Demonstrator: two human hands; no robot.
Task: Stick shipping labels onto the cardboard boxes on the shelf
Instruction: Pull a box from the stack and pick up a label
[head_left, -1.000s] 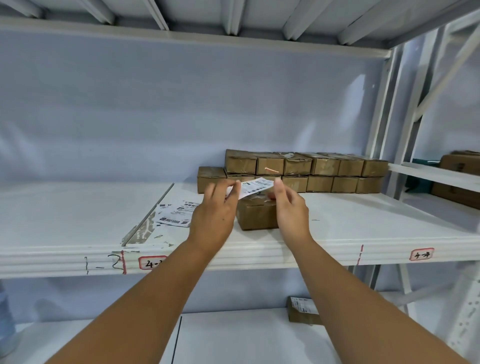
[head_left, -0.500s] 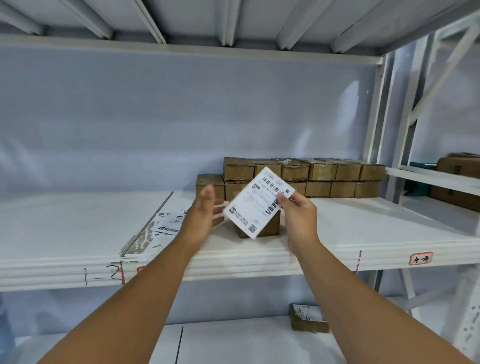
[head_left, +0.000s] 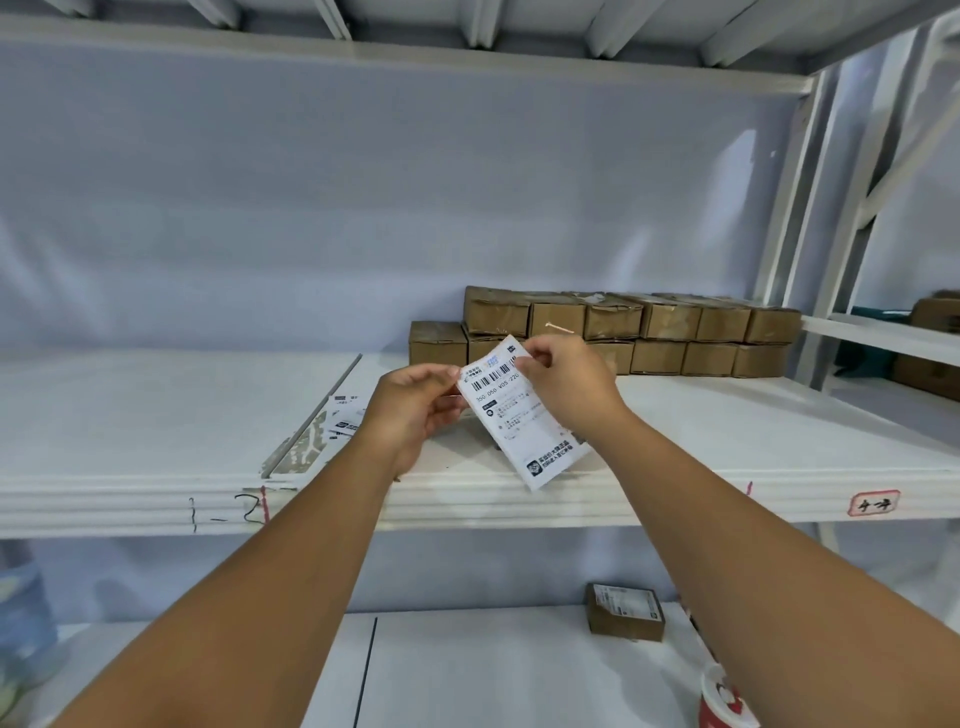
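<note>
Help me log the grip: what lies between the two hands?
A shipping label, its top edge pinched by the left hand on one side and the right hand on the other, seen in the head view.

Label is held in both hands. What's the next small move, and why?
Probably start peeling the backing at the top edge: the left hand and right hand both pinch the shipping label there, held in the air, not on any of the cardboard boxes.

Left grip (head_left: 410, 410), right grip (head_left: 566, 384) raised close together, both pinching label (head_left: 519, 423).
</note>
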